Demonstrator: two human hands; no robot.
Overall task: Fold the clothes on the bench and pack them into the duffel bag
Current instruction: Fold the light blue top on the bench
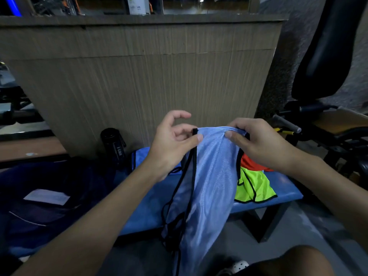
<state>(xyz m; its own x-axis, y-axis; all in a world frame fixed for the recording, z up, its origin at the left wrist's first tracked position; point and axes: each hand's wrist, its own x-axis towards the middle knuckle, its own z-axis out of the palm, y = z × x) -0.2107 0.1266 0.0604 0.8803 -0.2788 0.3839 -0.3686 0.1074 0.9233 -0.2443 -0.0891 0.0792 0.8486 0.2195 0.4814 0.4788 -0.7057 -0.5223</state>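
A light blue mesh vest (211, 176) with black trim hangs in the air above the blue bench (286, 188), its lower part dropping past the bench's front edge. My left hand (173, 144) pinches its top left corner between thumb and fingers. My right hand (258, 142) grips the top right corner. A neon yellow vest (254, 186) and an orange garment (253, 164) lie on the bench to the right, behind the hanging vest. The dark navy duffel bag (39, 196) lies on the left, with a white label on it.
A black bottle (113, 144) stands at the back of the bench by a wooden panel (139, 76). Another blue garment (139, 156) lies beside the bottle. Black exercise equipment (326, 56) with a grey handle stands at the right. My knee (288, 261) shows at the bottom.
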